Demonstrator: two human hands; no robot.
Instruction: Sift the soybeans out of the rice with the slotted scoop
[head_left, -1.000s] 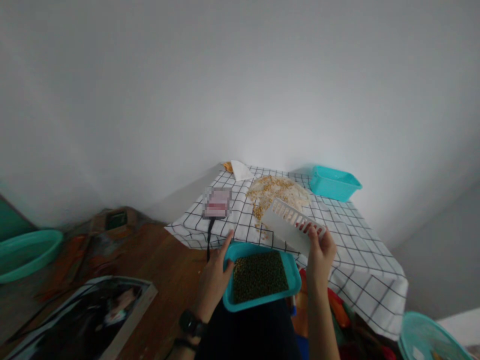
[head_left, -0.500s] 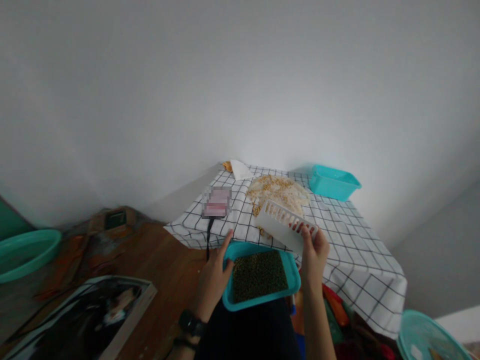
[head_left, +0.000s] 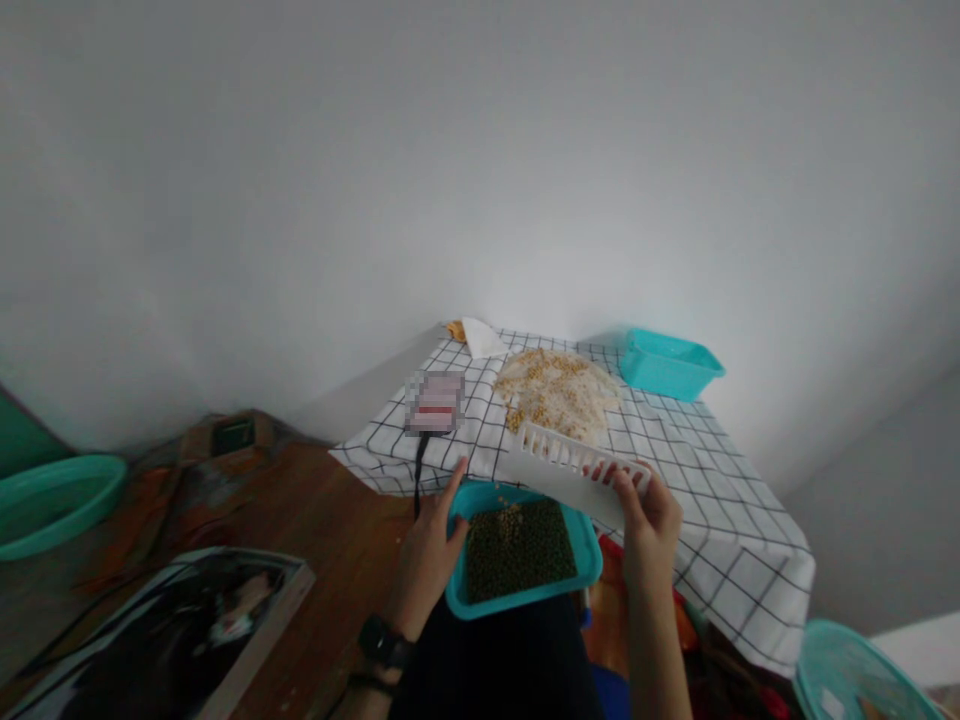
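My right hand (head_left: 654, 515) grips the right end of a white slotted plastic basket (head_left: 566, 475). The basket is tilted above the back rim of a turquoise basin (head_left: 517, 605). Small dark green beans (head_left: 525, 560) fill much of the basin, and a few yellowish beans (head_left: 511, 520) lie on top or are dropping near its back edge. At the basin's left rim is my left hand (head_left: 435, 545), thumb over the edge and index finger stretched along the outside; its other fingers are partly hidden. Behind the basket, yellow beans (head_left: 555, 385) lie spread on a pale sheet.
A black-and-white checked cloth (head_left: 720, 480) covers the table. On it stand another turquoise basin (head_left: 667, 365) at the back right, a white paper piece (head_left: 481, 340), and a blurred-out item (head_left: 435, 402) with a black strap. A green tub (head_left: 60, 500) sits at far left.
My right hand has moved right and slightly down with the basket. Yellowish beans now show over the green ones in the basin. My left hand has stayed at the rim.
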